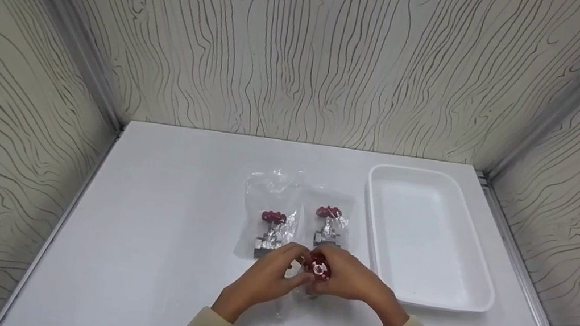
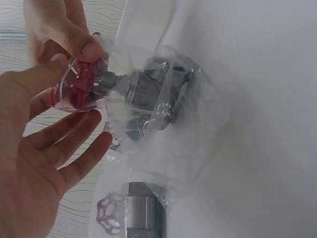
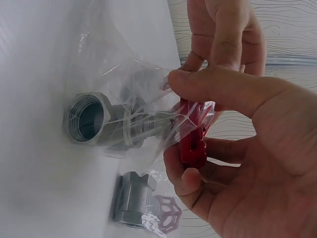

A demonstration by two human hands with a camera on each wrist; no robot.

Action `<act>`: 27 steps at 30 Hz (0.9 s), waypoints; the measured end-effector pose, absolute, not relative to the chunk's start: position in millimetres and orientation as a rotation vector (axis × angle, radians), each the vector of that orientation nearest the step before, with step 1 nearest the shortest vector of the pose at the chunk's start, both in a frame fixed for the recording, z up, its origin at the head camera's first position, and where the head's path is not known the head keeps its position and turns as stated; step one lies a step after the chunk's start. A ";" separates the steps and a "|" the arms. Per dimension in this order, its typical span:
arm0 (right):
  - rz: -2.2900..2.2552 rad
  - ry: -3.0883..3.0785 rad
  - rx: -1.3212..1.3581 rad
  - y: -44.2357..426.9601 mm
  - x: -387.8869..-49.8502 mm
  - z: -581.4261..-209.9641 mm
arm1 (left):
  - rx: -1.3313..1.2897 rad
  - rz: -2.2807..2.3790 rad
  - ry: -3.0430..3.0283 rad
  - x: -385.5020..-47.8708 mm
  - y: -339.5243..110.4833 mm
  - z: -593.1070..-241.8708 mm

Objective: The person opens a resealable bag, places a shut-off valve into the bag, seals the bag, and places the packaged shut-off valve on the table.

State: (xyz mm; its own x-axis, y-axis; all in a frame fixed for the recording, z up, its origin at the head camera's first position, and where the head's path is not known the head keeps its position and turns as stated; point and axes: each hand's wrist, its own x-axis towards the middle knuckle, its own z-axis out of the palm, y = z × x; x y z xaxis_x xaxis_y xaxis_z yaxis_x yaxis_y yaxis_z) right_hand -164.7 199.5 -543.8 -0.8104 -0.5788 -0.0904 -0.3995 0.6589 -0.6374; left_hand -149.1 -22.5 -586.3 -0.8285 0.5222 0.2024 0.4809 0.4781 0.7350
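Note:
A metal valve [image 2: 148, 94] with a red handwheel [image 3: 193, 134] is inside a clear plastic bag [image 3: 133, 74]. My right hand [image 1: 350, 278] grips the handwheel through the plastic, thumb on one side and fingers on the other. From the opposite side, my left hand [image 1: 267, 277] pinches the wheel's edge between thumb and index finger; its other fingers are spread beside it. The valve's threaded opening shows in the right wrist view. Just beyond the hands lie two more bagged valves with red wheels, a left one [image 1: 271, 235] and a right one [image 1: 327, 226].
A white rectangular tray [image 1: 430, 241] stands to the right on the white table [image 1: 162, 213]. Patterned panels [image 1: 307, 50] with metal corner posts [image 1: 558, 99] enclose the table at the back and both sides.

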 end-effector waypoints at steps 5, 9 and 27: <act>-0.905 2.622 -0.850 204.2 -166.2 -547.6 | 0.733 1.370 2.628 -155.8 -21.7 -589.3; -0.866 2.652 -0.890 206.4 -167.7 -549.4 | 0.759 1.363 2.616 -161.1 -19.0 -592.5; -0.970 2.491 -0.968 204.9 -173.7 -551.3 | 0.787 1.429 2.589 -165.9 -37.8 -601.7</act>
